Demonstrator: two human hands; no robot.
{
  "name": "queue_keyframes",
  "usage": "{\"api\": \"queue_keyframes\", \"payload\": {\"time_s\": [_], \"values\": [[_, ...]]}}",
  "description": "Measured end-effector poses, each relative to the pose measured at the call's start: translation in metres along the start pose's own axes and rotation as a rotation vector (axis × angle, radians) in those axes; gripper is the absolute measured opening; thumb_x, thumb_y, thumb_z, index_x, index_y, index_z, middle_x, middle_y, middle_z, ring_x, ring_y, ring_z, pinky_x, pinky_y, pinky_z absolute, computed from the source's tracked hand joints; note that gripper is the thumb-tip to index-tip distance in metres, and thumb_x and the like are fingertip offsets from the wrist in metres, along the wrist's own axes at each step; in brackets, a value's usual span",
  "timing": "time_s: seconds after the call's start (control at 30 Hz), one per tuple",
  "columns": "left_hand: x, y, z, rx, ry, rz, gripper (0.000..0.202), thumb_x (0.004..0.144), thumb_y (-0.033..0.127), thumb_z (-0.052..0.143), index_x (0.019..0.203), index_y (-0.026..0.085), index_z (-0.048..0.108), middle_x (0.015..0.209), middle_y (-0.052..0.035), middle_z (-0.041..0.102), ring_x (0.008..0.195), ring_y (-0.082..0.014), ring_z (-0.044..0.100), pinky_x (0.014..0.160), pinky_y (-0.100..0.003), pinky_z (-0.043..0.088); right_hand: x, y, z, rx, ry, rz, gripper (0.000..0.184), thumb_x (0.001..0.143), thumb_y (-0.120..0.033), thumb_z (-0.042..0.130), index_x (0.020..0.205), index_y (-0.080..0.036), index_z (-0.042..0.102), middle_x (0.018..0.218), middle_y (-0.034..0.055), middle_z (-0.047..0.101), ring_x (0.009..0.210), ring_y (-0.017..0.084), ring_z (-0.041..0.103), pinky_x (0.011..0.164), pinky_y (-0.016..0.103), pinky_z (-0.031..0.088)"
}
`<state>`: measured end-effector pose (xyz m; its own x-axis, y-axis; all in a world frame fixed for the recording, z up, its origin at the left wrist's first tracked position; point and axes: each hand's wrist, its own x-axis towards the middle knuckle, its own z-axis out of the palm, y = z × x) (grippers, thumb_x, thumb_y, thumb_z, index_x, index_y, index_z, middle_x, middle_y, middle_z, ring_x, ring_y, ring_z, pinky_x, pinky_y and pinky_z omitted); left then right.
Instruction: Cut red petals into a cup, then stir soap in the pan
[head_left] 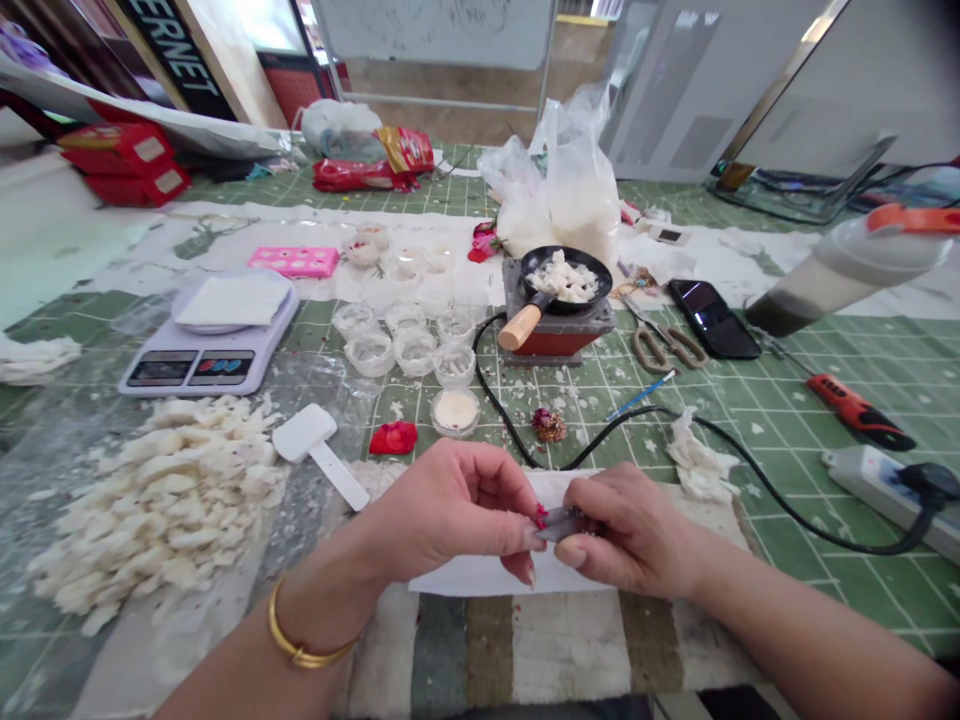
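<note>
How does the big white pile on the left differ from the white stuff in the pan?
The white pile is far larger than the white pieces. The pile sprawls wide and loose with no container, while the pieces sit heaped together inside the small black pan. Both are white, irregular chunks.

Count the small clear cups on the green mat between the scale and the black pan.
7: three cups in a back row, three cups in front of them, and one cup holding cream, nearest the hands. More stand on the paper behind; some may be hidden.
</note>
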<state>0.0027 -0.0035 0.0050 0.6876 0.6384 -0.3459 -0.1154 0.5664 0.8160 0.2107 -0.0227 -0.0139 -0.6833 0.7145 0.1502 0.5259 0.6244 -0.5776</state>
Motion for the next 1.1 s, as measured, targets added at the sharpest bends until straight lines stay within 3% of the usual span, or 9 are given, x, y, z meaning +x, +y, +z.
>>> {"api": "queue_keyframes", "payload": {"time_s": [0.2, 0.4, 0.93, 1.1], "values": [[-0.0024, 0.0007, 0.0000, 0.017, 0.004, -0.010, 0.011, 0.063, 0.007, 0.068, 0.070, 0.011, 0.060, 0.058, -0.0018, 0.067, 0.053, -0.0126, 0.065, 0.052, -0.020, 0.051, -0.0001, -0.0009, -0.0019, -0.024, -0.022, 0.001, 0.034, 0.086, -0.044, 0.038, 0.063, -0.020, 0.036, 0.050, -0.0054, 0.034, 0.045, 0.007, 0.029, 0.045, 0.022, 0.018], [-0.0017, -0.0002, -0.0002, 0.030, -0.006, -0.002, 0.009, 0.065, 0.006, 0.065, 0.070, 0.012, 0.060, 0.061, -0.0017, 0.067, 0.055, -0.0125, 0.065, 0.054, -0.020, 0.051, -0.0010, 0.0008, 0.0011, -0.021, 0.051, -0.034, 0.033, 0.084, -0.046, 0.041, 0.064, -0.021, 0.033, 0.050, -0.0062, 0.034, 0.043, 0.007, 0.029, 0.044, 0.022, 0.017], [-0.0019, -0.0002, -0.0002, 0.023, 0.004, -0.010, 0.009, 0.064, 0.006, 0.064, 0.069, 0.011, 0.059, 0.058, -0.0007, 0.065, 0.053, -0.0116, 0.064, 0.053, -0.022, 0.052, 0.0000, 0.0003, 0.0001, -0.034, -0.005, -0.037, 0.034, 0.086, -0.044, 0.037, 0.062, -0.020, 0.036, 0.050, -0.0054, 0.033, 0.044, 0.008, 0.029, 0.045, 0.023, 0.018], [-0.0010, 0.0012, 0.0015, -0.013, 0.009, 0.028, 0.011, 0.063, 0.004, 0.064, 0.067, 0.012, 0.058, 0.057, 0.0010, 0.064, 0.054, -0.0106, 0.063, 0.054, -0.022, 0.052, -0.0012, 0.0008, 0.0006, -0.040, 0.045, -0.049, 0.035, 0.085, -0.048, 0.038, 0.063, -0.020, 0.035, 0.050, -0.0057, 0.033, 0.044, 0.008, 0.029, 0.045, 0.023, 0.018]]}}
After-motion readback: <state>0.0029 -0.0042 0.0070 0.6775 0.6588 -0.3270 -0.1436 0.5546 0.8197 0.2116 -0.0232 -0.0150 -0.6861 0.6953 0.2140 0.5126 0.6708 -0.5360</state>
